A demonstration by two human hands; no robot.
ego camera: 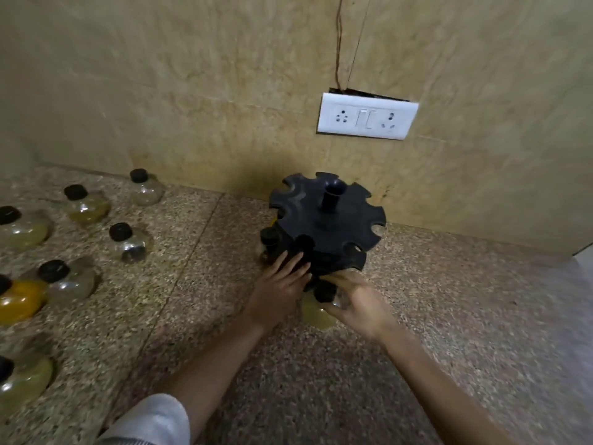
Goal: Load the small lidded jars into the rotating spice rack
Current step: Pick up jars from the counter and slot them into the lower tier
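Note:
A black rotating spice rack (333, 220) with notched tiers and a centre post stands on the speckled stone counter by the wall. My left hand (282, 284) lies flat against its lower tier, fingers spread. My right hand (359, 303) grips a clear black-lidded jar (316, 311) of pale yellow contents, held at the rack's front lower slot. Another black-lidded jar (268, 242) sits in a slot on the rack's left side. Several loose jars wait at the left, among them one with orange powder (19, 300).
A white socket and switch plate (367, 116) is on the beige wall above the rack, with thin wires running up from it. The loose jars (85, 203) spread over the counter's left part. A paler counter surface starts at the far right (582, 268).

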